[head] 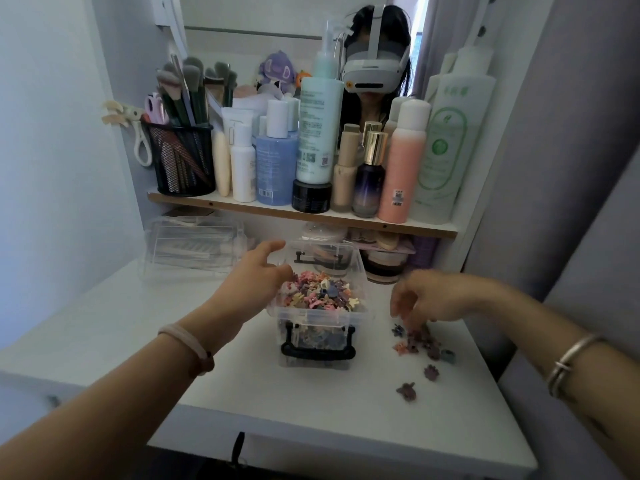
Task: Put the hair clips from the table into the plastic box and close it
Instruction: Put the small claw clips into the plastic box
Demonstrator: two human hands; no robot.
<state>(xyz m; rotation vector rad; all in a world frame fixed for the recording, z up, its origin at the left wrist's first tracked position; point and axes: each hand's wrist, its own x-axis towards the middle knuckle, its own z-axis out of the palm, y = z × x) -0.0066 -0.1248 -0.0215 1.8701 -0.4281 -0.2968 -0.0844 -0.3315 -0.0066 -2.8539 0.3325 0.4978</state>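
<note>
I am resting my left grip point(256, 282), fingers loose and holding nothing, at the left rim of the open plastic box point(318, 315), probably to steady it. My right grip point(429, 299) is hovering, fingers curled down, over the loose hair clips point(420, 342) on the worktop point(242, 375) just right of the box. Blur is hiding whether it is pinching any.

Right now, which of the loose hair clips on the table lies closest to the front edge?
The dark purple clip lying alone. The other loose clips sit farther back, most of them clustered below the right hand.
</note>
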